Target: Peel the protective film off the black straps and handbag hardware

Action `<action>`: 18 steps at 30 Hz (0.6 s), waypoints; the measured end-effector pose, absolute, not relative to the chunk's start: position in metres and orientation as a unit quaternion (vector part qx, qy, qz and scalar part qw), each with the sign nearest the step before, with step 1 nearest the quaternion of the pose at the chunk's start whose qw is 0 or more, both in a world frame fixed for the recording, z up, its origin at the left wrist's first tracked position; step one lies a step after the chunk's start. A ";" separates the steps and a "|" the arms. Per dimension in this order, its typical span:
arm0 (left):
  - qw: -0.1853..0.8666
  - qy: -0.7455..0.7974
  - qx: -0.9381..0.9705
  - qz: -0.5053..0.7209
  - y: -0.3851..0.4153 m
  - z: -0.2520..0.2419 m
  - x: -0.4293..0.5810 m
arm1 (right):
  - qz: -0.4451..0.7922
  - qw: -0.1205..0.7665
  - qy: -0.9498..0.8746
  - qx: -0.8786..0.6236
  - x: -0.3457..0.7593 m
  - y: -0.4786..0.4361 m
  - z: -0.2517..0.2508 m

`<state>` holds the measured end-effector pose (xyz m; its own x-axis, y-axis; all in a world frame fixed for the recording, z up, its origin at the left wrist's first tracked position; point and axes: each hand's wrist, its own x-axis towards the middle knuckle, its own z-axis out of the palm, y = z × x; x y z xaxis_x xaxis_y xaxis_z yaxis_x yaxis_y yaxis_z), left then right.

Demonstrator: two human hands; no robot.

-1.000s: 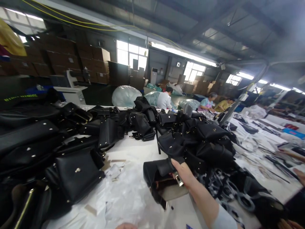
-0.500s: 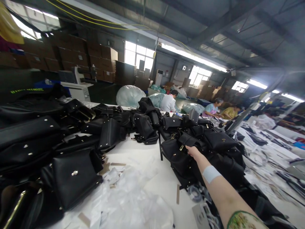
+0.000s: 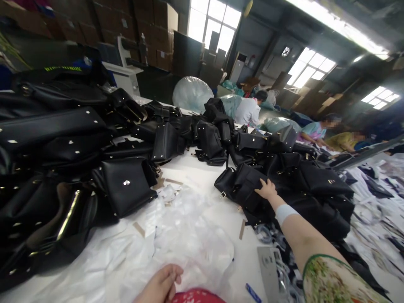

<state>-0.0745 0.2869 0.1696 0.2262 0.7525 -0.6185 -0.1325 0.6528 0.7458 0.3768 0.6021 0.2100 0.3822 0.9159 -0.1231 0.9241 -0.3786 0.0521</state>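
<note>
At four o'clock, the right hand [image 3: 267, 190] is open, fingers splayed on a black leather-look handbag [image 3: 244, 182], seemingly steadying it at the edge of a heap of handbags [image 3: 322, 181]. The left hand [image 3: 163, 281], near seven o'clock by crumpled plastic sheeting [image 3: 192, 235], is half curled; whether it holds anything I cannot tell. The handbag looks smooth and slumped, a gold-toned buckle [image 3: 223, 195] at its eight o'clock

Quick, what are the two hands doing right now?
Left hand: loosely curled; I can't tell if it's holding anything.
Right hand: open, against a black bag.
</note>
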 end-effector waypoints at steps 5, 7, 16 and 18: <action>0.746 0.538 0.248 0.303 0.302 0.179 -0.079 | 0.037 0.071 0.591 0.803 0.347 0.595 0.188; 0.738 0.552 0.233 0.311 0.306 0.181 -0.082 | 0.053 0.078 0.624 0.776 0.337 0.590 0.178; 0.762 0.515 0.184 0.346 0.322 0.163 -0.083 | 0.020 0.109 0.671 0.733 0.314 0.597 0.163; 0.761 0.509 0.189 0.355 0.325 0.161 -0.084 | 0.052 0.081 0.680 0.727 0.300 0.604 0.172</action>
